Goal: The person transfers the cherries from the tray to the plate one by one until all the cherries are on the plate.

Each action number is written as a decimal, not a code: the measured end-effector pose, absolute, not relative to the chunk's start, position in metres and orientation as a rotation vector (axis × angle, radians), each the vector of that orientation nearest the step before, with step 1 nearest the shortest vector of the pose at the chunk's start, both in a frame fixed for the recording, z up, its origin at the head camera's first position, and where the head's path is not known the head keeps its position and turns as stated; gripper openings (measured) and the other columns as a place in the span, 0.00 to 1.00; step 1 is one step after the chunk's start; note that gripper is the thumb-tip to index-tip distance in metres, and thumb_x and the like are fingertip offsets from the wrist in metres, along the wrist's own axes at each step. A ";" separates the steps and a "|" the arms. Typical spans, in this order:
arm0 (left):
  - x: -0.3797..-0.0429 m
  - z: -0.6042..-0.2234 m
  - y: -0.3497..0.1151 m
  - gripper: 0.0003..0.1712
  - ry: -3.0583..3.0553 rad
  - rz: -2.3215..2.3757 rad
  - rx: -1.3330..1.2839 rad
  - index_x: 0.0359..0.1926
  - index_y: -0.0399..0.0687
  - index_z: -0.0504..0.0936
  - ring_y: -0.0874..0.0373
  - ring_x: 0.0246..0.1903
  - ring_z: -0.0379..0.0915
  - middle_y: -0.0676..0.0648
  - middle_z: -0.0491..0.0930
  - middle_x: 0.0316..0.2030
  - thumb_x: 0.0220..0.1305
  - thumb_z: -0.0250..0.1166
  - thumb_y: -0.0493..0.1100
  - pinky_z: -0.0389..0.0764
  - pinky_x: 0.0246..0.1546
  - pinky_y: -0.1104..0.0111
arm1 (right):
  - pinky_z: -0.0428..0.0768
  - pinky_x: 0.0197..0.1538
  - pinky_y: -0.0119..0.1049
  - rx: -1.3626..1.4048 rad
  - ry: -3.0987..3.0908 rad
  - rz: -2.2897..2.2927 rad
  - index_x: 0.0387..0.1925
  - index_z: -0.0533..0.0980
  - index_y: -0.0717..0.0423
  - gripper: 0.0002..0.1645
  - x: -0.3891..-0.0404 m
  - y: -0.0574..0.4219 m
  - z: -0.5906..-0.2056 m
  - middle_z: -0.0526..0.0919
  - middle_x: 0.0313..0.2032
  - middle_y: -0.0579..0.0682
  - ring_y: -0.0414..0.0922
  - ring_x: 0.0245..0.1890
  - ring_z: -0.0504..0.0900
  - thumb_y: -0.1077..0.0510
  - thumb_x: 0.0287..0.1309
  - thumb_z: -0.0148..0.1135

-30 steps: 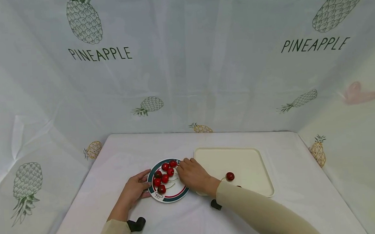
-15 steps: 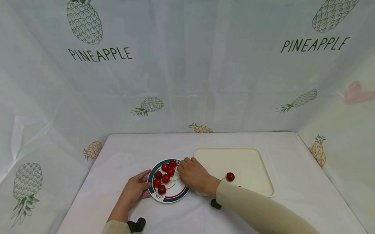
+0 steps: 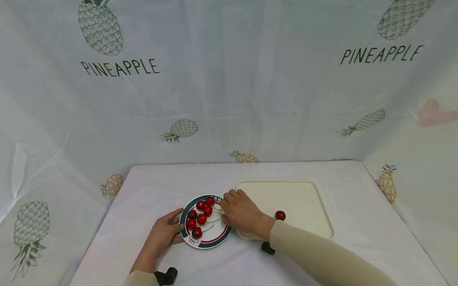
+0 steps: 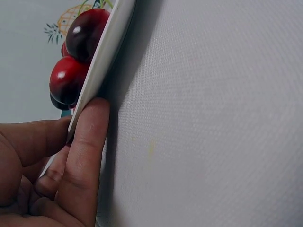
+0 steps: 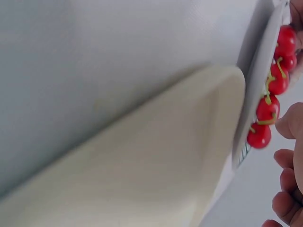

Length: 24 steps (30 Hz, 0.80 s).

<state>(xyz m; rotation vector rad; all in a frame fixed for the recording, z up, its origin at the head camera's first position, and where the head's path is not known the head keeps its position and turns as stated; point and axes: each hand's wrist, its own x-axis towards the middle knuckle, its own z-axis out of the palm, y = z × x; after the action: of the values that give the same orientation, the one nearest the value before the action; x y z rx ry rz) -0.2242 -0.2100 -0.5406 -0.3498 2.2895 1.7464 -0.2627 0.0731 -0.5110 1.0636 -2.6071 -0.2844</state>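
My left hand (image 3: 163,230) grips the left rim of a round white plate (image 3: 217,237) with a dark teal border. In the left wrist view, the thumb lies on the upper side of the plate (image 4: 115,47) and a finger (image 4: 87,137) is under it. Several red cherries (image 3: 202,218) with stems lie on the plate, mostly on its left and far side. Over the plate's right rim is my right hand (image 3: 243,213). The right wrist view shows its thumb (image 5: 292,122) apart from the curled fingers, close to a cherry stem, with nothing visible between them.
A cream rectangular tray (image 3: 294,195) stands right of the plate, its near-left part under my right hand and forearm. One dark red cherry (image 3: 280,215) lies on it, beside the sleeve. White cloth (image 3: 184,175) covers the table, and a pineapple-print curtain (image 3: 210,88) hangs behind.
My right hand has shifted slightly to the right, away from the cherries. The left hand keeps its place on the plate. The head view has turned a little.
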 end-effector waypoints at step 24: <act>-0.222 -0.543 -0.209 0.36 2.240 1.811 -0.321 0.79 0.47 0.66 0.53 0.42 0.88 0.30 0.74 0.67 0.73 0.60 0.29 0.92 0.40 0.57 | 0.69 0.38 0.38 0.858 -2.479 -0.119 0.37 0.80 0.54 0.13 -0.238 0.210 -0.491 0.77 0.33 0.48 0.47 0.35 0.71 0.53 0.58 0.76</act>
<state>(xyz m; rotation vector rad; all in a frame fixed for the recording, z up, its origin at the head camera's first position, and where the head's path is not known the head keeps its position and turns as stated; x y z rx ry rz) -0.2223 -0.2094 -0.5429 -0.3207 2.2403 1.8115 -0.2385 0.2099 -0.4908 0.8576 -2.4791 -0.1189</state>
